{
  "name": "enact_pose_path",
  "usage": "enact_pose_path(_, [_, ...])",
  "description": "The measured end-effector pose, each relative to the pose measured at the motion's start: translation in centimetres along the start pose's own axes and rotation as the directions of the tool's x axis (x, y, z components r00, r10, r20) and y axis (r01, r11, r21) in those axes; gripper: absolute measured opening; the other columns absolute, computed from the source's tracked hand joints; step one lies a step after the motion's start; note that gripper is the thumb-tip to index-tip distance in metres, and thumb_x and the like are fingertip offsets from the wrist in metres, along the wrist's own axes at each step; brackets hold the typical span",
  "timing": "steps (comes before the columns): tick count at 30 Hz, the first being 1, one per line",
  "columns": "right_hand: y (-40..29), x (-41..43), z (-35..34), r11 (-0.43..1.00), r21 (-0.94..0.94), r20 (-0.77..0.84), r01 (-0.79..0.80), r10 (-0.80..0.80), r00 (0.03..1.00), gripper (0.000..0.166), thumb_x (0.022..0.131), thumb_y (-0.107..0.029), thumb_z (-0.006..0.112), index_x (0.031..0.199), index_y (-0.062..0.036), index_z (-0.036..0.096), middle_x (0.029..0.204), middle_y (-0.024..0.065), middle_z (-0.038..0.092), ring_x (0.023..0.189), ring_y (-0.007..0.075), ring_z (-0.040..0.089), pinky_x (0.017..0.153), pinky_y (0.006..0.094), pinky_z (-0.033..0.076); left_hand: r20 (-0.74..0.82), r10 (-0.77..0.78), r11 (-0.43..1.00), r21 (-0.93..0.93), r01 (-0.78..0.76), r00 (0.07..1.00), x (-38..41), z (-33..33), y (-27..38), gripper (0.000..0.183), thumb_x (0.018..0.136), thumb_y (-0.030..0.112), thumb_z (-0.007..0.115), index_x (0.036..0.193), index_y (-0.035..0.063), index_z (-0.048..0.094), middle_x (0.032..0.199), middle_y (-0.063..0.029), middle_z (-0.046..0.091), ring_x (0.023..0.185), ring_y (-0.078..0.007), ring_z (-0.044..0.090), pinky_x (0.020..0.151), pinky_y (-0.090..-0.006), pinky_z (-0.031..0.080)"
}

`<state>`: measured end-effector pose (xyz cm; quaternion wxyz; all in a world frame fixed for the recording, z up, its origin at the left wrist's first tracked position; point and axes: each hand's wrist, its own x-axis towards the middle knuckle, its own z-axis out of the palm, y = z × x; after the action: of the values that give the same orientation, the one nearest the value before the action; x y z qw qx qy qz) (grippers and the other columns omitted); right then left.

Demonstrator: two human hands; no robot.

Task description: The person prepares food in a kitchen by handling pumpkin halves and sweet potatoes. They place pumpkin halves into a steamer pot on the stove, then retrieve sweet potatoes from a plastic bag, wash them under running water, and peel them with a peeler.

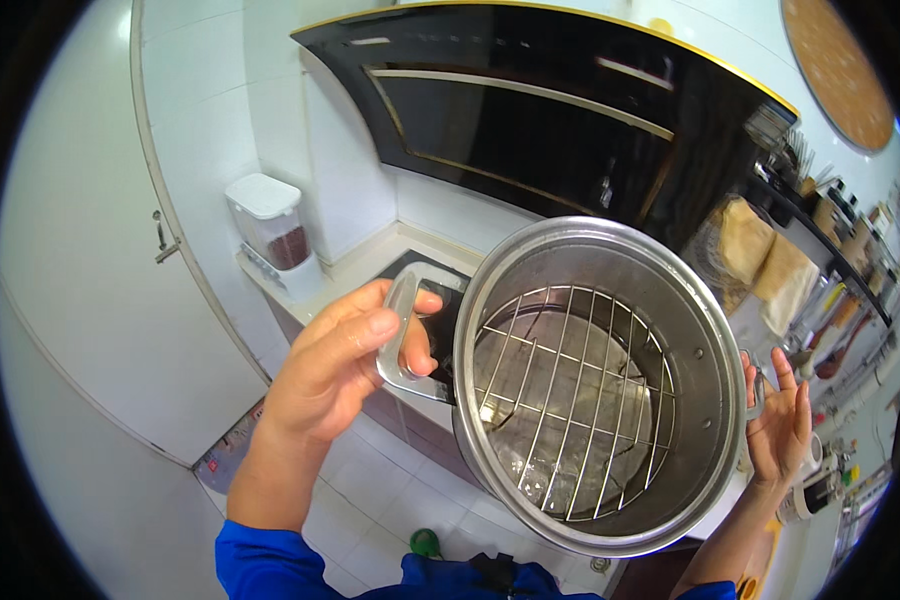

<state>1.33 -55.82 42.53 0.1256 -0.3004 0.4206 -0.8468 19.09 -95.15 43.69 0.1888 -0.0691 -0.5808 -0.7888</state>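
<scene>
A large stainless steel pot [709, 465] is held up in front of me, its open mouth facing the camera. A round wire steaming rack [581, 382] lies inside, above a shallow layer of water on the pot's bottom. My left hand [352, 345] grips the pot's left loop handle [401, 315], with the fingers passed through it. On the far side, the right loop handle [755, 394] is hooked by my right hand [780, 427], whose thumb and some fingers stand apart. Part of that grip is hidden behind the pot's rim.
Behind the pot are a black range hood [525, 112] and a partly hidden dark cooktop [439, 300]. A clear lidded container of dark grains [285, 240] stands at the counter's left corner. At right, a wall shelf [825, 240] carries bottles above hanging utensils. A white door [90, 247] is at left.
</scene>
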Motion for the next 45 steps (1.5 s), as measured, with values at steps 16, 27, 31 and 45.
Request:
enact_pose_path(16, [21.8, 23.6, 8.5, 0.971, 0.072, 0.210, -0.226, 0.207, 0.955, 0.047, 0.090, -0.032, 0.050, 0.123, 0.0002, 0.041, 0.123, 0.0280, 0.045, 0.108, 0.0286, 0.052, 0.088, 0.0361, 0.043, -0.381, 0.012, 0.974, 0.215, 0.076, 0.924, 10.2, -23.4, 2.4, 0.034, 0.088, 0.029, 0.053, 0.101, -0.0020, 0.058, 0.066, -0.0051, 0.055, 0.064, -0.0130, 0.055, 0.065, -0.0272, 0.049])
enact_pose_path(27, [34.9, 31.6, 10.1, 0.936, -0.091, -0.156, -0.339, 0.323, 0.933, 0.034, 0.088, -0.027, 0.055, 0.110, -0.0024, 0.052, 0.104, 0.0163, 0.058, 0.091, 0.0241, 0.057, 0.076, 0.0350, 0.046, -0.298, -0.220, 0.934, 0.212, 0.289, 0.929, 22.3, -40.2, -7.0, 0.030, 0.084, 0.026, 0.058, 0.100, 0.0001, 0.058, 0.067, -0.0039, 0.057, 0.065, -0.0120, 0.055, 0.064, -0.0253, 0.042])
enact_pose_path(31, [39.7, 32.1, 9.9, 0.918, -0.070, -0.378, -0.391, 0.338, 0.862, 0.030, 0.088, -0.028, 0.055, 0.108, -0.0055, 0.053, 0.096, 0.0122, 0.061, 0.085, 0.0213, 0.058, 0.071, 0.0330, 0.046, -0.158, -0.256, 0.951, 0.136, 0.278, 0.954, 27.3, -45.1, -12.0, 0.024, 0.086, 0.027, 0.059, 0.093, 0.0042, 0.059, 0.066, -0.0020, 0.057, 0.065, -0.0101, 0.055, 0.063, -0.0231, 0.041])
enact_pose_path(45, [49.4, 33.9, 5.9, 0.917, -0.013, -0.697, -0.400, 0.278, 0.661, 0.020, 0.086, -0.036, 0.057, 0.086, -0.0164, 0.058, 0.087, 0.0060, 0.062, 0.082, 0.0169, 0.058, 0.070, 0.0296, 0.044, -0.150, -0.346, 0.935, 0.030, 0.354, 0.926, 36.7, -52.2, -23.4, 0.021, 0.081, 0.024, 0.065, 0.080, 0.0059, 0.055, 0.064, -0.0014, 0.055, 0.052, -0.0091, 0.052, 0.051, -0.0230, 0.041])
